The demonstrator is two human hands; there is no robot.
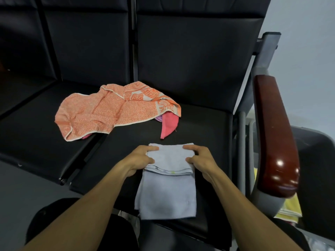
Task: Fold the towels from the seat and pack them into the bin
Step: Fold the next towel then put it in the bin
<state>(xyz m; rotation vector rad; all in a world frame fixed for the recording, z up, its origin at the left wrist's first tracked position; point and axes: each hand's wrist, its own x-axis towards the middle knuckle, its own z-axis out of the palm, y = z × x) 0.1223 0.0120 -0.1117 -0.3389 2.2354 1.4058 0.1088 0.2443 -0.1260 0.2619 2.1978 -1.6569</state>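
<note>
Here both hands, left [140,159] and right [200,158], pinch the folded upper edge of the blue towel [168,189] on the seat [208,127].

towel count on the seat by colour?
Blue towel: 1
Orange towel: 1
Pink towel: 1
Purple cloth: 1, mostly hidden under the orange one
Total: 4
</note>
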